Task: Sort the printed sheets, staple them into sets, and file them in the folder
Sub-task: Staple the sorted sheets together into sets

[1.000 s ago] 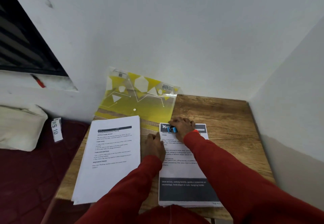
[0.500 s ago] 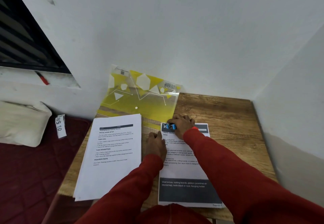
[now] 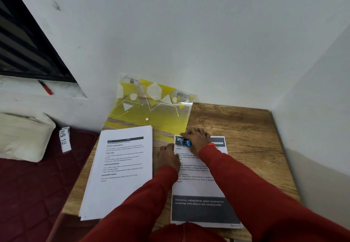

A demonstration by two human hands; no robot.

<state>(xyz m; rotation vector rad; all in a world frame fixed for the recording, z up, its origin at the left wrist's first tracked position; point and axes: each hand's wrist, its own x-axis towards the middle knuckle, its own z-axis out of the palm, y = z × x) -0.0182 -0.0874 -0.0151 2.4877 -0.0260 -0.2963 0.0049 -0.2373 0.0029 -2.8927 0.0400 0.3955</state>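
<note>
1. Head view, the hands: the right hand (image 3: 197, 139) is curled over a small blue stapler (image 3: 186, 142) and presses it onto the far-left corner of the right-hand set of white printed sheets with dark grey bands (image 3: 198, 186). The left hand (image 3: 167, 156) lies on that set's left edge and holds it flat; its fingers look loosely bent and grip nothing that I can make out.

2. Head view, the papers: both piles lie on the brown wood-grain table (image 3: 244, 132). The set under the stapler is on the right, reaching to the near edge. Just beside it on the left lies a thicker stack of white sheets printed with black text (image 3: 121, 171), apart from both hands.

3. Head view, the folder: a translucent yellow plastic folder with white geometric shapes (image 3: 151, 111) leans against the far wall, its lower edge on the table behind the piles. I see no sheets inside it.

4. Progress, as I judge it: sorting into two piles looks done and the right set's stapling is in hand. Whether the left stack is stapled cannot be told. Filing both sets remains.
</note>
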